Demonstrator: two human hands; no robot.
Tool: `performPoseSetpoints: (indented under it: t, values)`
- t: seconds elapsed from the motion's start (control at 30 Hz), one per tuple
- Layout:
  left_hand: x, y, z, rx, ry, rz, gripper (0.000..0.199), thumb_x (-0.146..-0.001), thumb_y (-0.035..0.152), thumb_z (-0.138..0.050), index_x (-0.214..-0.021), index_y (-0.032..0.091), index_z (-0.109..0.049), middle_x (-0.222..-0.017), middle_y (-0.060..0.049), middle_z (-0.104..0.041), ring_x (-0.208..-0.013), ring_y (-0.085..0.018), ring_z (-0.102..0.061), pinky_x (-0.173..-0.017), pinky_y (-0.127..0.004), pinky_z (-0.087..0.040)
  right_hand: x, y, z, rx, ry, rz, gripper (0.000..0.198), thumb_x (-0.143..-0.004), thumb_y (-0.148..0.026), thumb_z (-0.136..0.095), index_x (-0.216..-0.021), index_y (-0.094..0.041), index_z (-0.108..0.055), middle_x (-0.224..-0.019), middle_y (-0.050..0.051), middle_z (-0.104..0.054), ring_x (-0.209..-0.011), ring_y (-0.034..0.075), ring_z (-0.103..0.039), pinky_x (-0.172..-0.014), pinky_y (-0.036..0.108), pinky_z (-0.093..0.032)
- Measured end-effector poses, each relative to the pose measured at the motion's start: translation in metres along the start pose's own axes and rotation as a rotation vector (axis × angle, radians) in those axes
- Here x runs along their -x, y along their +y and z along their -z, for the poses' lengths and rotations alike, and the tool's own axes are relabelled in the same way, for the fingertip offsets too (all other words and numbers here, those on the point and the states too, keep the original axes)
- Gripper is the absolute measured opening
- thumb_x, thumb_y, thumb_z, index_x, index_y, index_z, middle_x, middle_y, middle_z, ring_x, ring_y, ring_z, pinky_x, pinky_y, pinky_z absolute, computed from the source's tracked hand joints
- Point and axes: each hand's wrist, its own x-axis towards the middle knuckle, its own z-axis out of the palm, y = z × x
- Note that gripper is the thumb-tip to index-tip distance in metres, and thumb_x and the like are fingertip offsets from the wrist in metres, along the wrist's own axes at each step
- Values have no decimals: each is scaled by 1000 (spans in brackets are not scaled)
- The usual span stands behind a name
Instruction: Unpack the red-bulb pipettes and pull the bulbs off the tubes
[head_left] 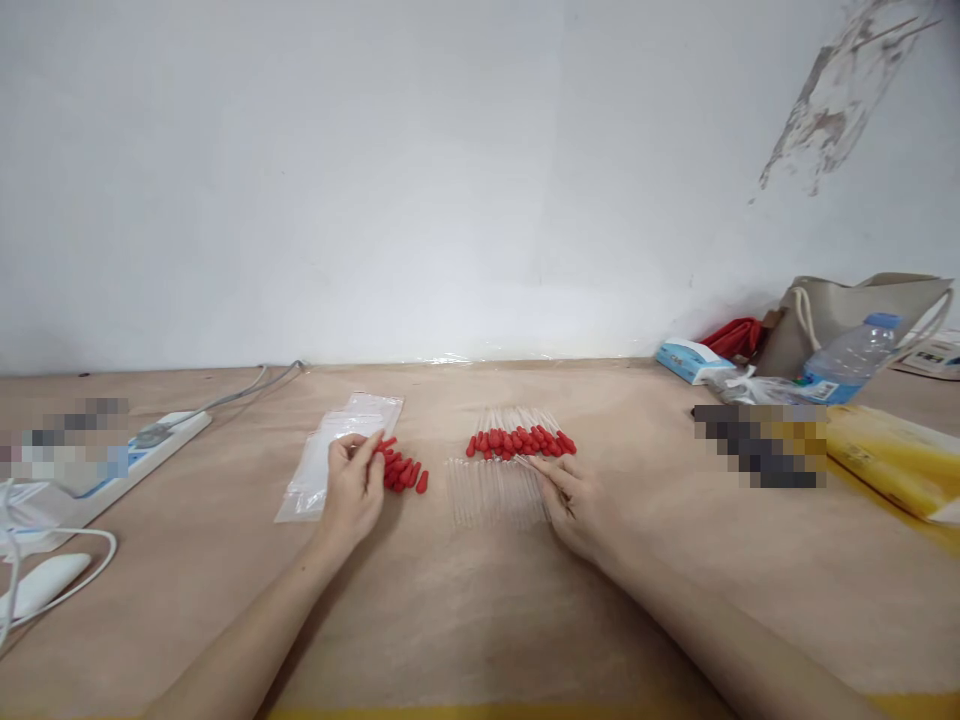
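My left hand (354, 492) is closed at the left edge of a small heap of red rubber dropper bulbs (405, 472), with a red dropper bulb (388, 443) at its fingertips. Beneath and behind that hand lie clear zip bags (307, 470). My right hand (576, 500) pinches a thin clear glass tube (525, 460), its tip pointing left. Under its fingers a row of bare glass tubes (487, 492) lies side by side. Just beyond, droppers with red bulbs (517, 440) lie in a row, their glass stems pointing to the wall.
On the left are a white power strip (112, 490), a cable and a white mouse-like object (49, 585). To the right stand a tissue pack (690, 360), a plastic bottle (855, 355), a grey bag (840, 310) and a yellow package (892, 460). A white wall (450, 200) closes off the back.
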Motion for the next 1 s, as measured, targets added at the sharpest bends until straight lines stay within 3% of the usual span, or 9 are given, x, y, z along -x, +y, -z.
performPoseSetpoints:
  t: [0.13,0.23,0.47,0.63,0.87,1.0]
  values:
    - [-15,-24,7,23,-46,184,39,-81,31,-45,-117,18,-46,-85,-4,-51,-76,-17,-55,-69,-32,-46,-11,-15,-14,60,-44,-18,20,-82,-19,-43,-93,-18,-60,-72,1,-61,-64,11,-54,-68,27,-32]
    - [-19,-34,6,4,-85,252,40,-77,36,-50,-113,20,-44,-86,-2,-58,-77,-17,-56,-64,-29,-44,-19,-28,-29,165,-22,17,14,-80,-18,-45,-77,-19,-59,-68,-1,-62,-63,10,-53,-75,30,-28]
    - [-17,-39,0,-142,-100,265,24,-74,41,-52,-86,21,-55,-86,-1,-64,-81,-19,-58,-70,-30,-40,-21,-45,-54,366,-45,131,12,-75,-16,-49,-67,-17,-57,-64,1,-59,-63,13,-47,-82,38,-21]
    - [-15,-39,2,-198,-151,239,21,-75,41,-51,-81,23,-60,-82,0,-66,-82,-20,-59,-82,-34,-36,-13,-49,-58,365,-116,142,11,-74,-18,-50,-65,-18,-57,-65,1,-58,-66,14,-46,-82,40,-22]
    - [-15,-40,6,-177,-132,237,23,-79,40,-46,-79,22,-61,-83,0,-67,-81,-19,-59,-81,-32,-37,-7,-57,-58,335,-179,141,27,-75,-43,-54,-67,-18,-60,-71,4,-59,-74,17,-48,-85,44,-22]
    - [-16,-38,9,-236,-52,217,29,-84,38,-38,-84,20,-61,-86,-4,-67,-84,-21,-58,-81,-34,-36,-9,-57,-55,359,-164,133,36,-74,-52,-53,-70,-17,-61,-74,6,-59,-77,19,-47,-83,44,-22]
